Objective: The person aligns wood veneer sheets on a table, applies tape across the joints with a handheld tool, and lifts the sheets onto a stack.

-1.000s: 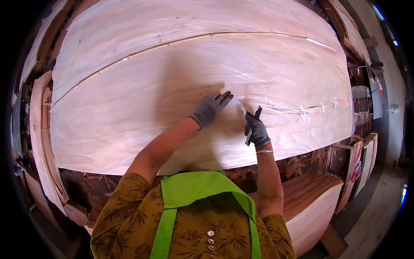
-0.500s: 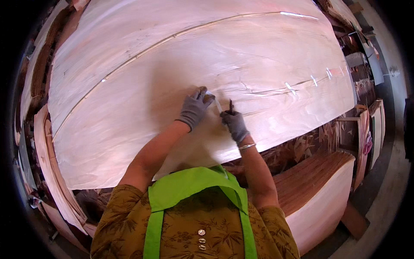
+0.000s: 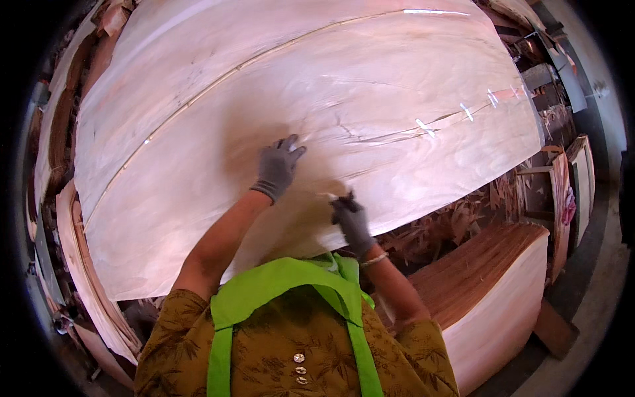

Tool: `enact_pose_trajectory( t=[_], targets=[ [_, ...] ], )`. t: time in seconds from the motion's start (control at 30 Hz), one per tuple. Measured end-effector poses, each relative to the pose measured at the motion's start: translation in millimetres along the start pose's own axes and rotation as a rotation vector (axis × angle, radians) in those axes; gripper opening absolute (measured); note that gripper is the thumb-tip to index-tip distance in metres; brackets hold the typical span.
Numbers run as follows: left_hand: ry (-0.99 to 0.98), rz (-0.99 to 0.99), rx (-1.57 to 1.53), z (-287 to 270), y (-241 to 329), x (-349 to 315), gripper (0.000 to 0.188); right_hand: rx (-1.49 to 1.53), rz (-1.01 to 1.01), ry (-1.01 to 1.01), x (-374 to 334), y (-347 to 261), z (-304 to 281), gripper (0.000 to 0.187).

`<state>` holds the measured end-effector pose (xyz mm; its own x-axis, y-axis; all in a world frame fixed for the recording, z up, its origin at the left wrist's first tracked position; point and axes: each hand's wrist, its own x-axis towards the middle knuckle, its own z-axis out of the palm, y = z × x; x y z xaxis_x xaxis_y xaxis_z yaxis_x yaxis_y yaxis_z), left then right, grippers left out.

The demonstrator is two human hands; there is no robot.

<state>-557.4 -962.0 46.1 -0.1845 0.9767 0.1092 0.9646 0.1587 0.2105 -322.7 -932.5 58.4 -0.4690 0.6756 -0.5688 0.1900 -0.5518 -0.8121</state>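
A large, pale sheet of wood veneer [image 3: 198, 159] lies spread before me. My left hand [image 3: 276, 169], in a grey glove, rests on it with fingers stretched out against the surface. A small whitish bit shows at those fingertips, too small to name. Closer to my body, my right hand [image 3: 352, 220], gloved too, is closed with a short white strip [image 3: 327, 195] sticking out on its left side. Something dark shows at its fingertips, blurred. Right of my left hand a long crack [image 3: 390, 140] runs through the veneer, crossed by several white tape pieces [image 3: 467, 112].
A thin bamboo-like stick [image 3: 241, 66] curves across the veneer. At lower right stands a thick stack of veneer sheets [image 3: 489, 284], with wood scraps [image 3: 450, 231] beside it. More sheets [image 3: 92, 264] line the left side.
My hands have moved apart: the left slid left and a little nearer, the right came down toward me. The white strip that spanned both hands now shows only at the right one.
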Motion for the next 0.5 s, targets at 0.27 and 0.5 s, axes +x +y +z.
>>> enact_pose_trajectory(
  t=[0.27, 0.5],
  targets=[
    [0.241, 0.067, -0.145, 37, 88, 109, 0.037, 0.069, -0.232, 0.103, 64, -75, -81, 0.019],
    [0.180, 0.119, -0.205, 67, 88, 114, 0.038, 0.013, -0.041, 0.017, 144, -50, -114, 0.019]
  ],
)
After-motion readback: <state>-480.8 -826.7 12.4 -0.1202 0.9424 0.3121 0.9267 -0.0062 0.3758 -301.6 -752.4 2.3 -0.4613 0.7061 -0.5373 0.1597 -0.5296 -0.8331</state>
